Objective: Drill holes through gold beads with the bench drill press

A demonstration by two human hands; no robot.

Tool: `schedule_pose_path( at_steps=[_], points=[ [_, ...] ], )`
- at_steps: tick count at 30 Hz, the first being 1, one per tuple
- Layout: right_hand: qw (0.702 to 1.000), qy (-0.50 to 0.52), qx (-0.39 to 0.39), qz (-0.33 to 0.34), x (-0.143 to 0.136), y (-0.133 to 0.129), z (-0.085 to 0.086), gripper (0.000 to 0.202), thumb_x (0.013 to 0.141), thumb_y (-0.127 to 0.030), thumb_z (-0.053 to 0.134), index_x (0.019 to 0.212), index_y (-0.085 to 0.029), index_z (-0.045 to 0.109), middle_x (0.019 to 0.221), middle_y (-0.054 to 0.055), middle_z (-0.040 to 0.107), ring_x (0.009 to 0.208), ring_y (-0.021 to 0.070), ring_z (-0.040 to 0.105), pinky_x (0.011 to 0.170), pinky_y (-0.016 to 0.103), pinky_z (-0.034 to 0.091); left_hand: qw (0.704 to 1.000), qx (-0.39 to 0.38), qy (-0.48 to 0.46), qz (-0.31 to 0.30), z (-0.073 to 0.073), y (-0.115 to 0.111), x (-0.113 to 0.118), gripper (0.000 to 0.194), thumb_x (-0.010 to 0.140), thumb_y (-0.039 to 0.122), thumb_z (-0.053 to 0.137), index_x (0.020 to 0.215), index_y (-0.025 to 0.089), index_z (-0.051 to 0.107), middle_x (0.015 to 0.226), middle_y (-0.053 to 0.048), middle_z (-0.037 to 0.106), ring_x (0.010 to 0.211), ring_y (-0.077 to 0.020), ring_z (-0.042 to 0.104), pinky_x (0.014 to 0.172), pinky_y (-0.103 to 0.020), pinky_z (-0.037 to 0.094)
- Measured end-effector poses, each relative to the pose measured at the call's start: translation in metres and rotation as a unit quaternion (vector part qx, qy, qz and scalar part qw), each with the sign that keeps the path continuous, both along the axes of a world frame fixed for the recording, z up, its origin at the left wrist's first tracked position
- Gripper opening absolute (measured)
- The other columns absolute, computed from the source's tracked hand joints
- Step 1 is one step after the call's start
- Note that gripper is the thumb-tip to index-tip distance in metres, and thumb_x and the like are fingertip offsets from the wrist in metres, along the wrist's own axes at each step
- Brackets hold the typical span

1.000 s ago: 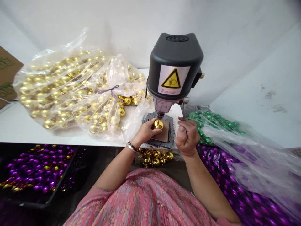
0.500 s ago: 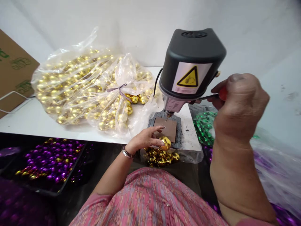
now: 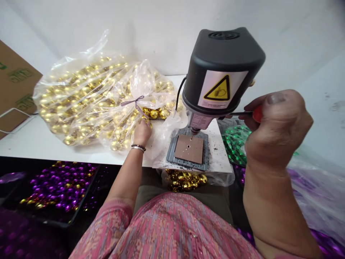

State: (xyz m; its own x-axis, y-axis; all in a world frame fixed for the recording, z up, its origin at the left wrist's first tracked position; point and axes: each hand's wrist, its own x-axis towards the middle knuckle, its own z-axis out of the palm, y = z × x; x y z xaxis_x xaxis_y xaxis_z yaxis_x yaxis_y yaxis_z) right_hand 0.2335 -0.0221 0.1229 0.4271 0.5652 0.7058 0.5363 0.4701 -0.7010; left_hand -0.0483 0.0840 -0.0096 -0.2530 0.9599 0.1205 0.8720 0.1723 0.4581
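My right hand [image 3: 277, 126] is closed round the red knob [image 3: 258, 114] of the lever on a small black drill press [image 3: 226, 68]. Below its bit, a brown square board [image 3: 189, 148] with a small hole lies on the grey base [image 3: 172, 154]; no ball is on it. My left hand [image 3: 142, 132], with bracelets at the wrist, reaches to the mouth of a clear plastic bag [image 3: 81, 104] of shiny gold balls. Its fingertips are among the gold balls [image 3: 154, 114], mostly hidden, so whether they grip one does not show.
Below the table's front edge, a clear bag of gold balls [image 3: 185, 180] sits by my lap. A black tray [image 3: 71, 219] holds purple and gold balls at the lower left. Green balls [image 3: 235, 142] lie to the right, a cardboard box [image 3: 17, 82] stands far left. Dark shavings surround the base.
My left hand has moved left and away from the board to the big bag, and the gold ball it held is no longer in sight. My right hand stays on the lever.
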Motion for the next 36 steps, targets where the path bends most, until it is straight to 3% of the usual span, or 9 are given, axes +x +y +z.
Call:
schedule_pose_path(
  at_steps=[7,12,14,17,19,21,23,29,36],
  points=[
    [1.000,-0.010,-0.002,0.010,0.000,-0.003,-0.004,0.047,0.094,-0.056,0.042,0.074,-0.016,0.056,0.066,-0.002,0.053,0.061,0.0073,0.051,0.059,0.028,0.040,0.991,-0.097,0.067,-0.062,0.001,-0.010,0.010,0.054,0.086,0.024,0.059,0.140,0.016,0.055,0.130,-0.023,0.063,0.111,-0.0367,0.063,0.088,-0.042,0.046],
    [0.999,-0.018,0.011,0.025,0.001,-0.005,-0.008,0.045,0.094,-0.053,0.042,0.074,-0.016,0.058,0.067,-0.002,0.054,0.062,0.0062,0.054,0.062,0.027,0.040,0.982,0.001,-0.172,-0.078,0.008,-0.029,0.008,0.056,0.079,0.028,0.068,0.133,0.017,0.057,0.101,-0.010,0.069,0.088,-0.0225,0.063,0.078,-0.031,0.047],
    [0.999,-0.019,0.016,0.022,0.001,-0.005,-0.011,0.044,0.094,-0.053,0.043,0.075,-0.016,0.058,0.067,-0.003,0.053,0.064,0.0064,0.055,0.063,0.026,0.041,0.931,0.015,-0.346,-0.115,0.015,-0.041,0.008,0.056,0.078,0.034,0.071,0.131,0.020,0.057,0.089,-0.004,0.066,0.075,-0.0161,0.059,0.067,-0.026,0.046],
    [1.000,-0.017,0.015,0.019,0.001,-0.005,-0.014,0.042,0.094,-0.051,0.043,0.075,-0.016,0.059,0.065,-0.003,0.052,0.064,0.0065,0.056,0.063,0.025,0.041,0.802,0.014,-0.571,-0.175,0.023,-0.061,0.013,0.053,0.075,0.038,0.073,0.123,0.022,0.058,0.087,-0.001,0.063,0.067,-0.0107,0.054,0.058,-0.022,0.041],
    [1.000,-0.018,0.016,0.021,0.000,-0.006,-0.014,0.040,0.094,-0.048,0.044,0.075,-0.016,0.059,0.064,-0.004,0.052,0.063,0.0058,0.055,0.061,0.024,0.041,0.727,-0.006,-0.655,-0.205,0.024,-0.072,0.021,0.050,0.072,0.039,0.075,0.116,0.022,0.060,0.091,-0.002,0.064,0.067,-0.0098,0.054,0.057,-0.022,0.040],
    [0.999,-0.020,0.021,0.025,0.000,-0.006,-0.013,0.040,0.094,-0.047,0.044,0.074,-0.016,0.058,0.064,-0.004,0.052,0.061,0.0047,0.054,0.059,0.022,0.041,0.689,-0.046,-0.690,-0.218,0.020,-0.080,0.030,0.049,0.070,0.041,0.077,0.111,0.021,0.060,0.093,-0.003,0.065,0.068,-0.0097,0.055,0.057,-0.022,0.040],
    [0.999,-0.023,0.027,0.035,0.001,-0.006,-0.012,0.039,0.095,-0.046,0.044,0.074,-0.016,0.057,0.063,-0.004,0.051,0.059,0.0038,0.052,0.058,0.021,0.040,0.699,-0.078,-0.677,-0.217,0.014,-0.085,0.040,0.047,0.071,0.040,0.077,0.111,0.020,0.061,0.094,-0.004,0.066,0.068,-0.0097,0.055,0.057,-0.022,0.040],
    [0.997,-0.051,0.034,0.048,0.002,-0.009,-0.011,0.038,0.097,-0.046,0.042,0.077,-0.017,0.057,0.063,-0.004,0.050,0.057,0.0029,0.049,0.056,0.020,0.039,0.878,-0.089,-0.390,-0.264,-0.003,-0.089,0.062,0.058,0.074,0.032,0.076,0.127,0.018,0.059,0.111,-0.006,0.068,0.093,-0.0172,0.062,0.085,-0.030,0.049],
    [0.997,-0.055,0.015,0.042,0.001,-0.011,-0.004,0.039,0.097,-0.049,0.038,0.075,-0.019,0.052,0.063,-0.004,0.051,0.059,0.0053,0.047,0.059,0.022,0.039,0.932,-0.103,-0.241,-0.250,-0.003,-0.084,0.080,0.059,0.078,0.037,0.072,0.130,0.016,0.054,0.101,-0.006,0.071,0.084,-0.0177,0.066,0.079,-0.031,0.050]
  ],
)
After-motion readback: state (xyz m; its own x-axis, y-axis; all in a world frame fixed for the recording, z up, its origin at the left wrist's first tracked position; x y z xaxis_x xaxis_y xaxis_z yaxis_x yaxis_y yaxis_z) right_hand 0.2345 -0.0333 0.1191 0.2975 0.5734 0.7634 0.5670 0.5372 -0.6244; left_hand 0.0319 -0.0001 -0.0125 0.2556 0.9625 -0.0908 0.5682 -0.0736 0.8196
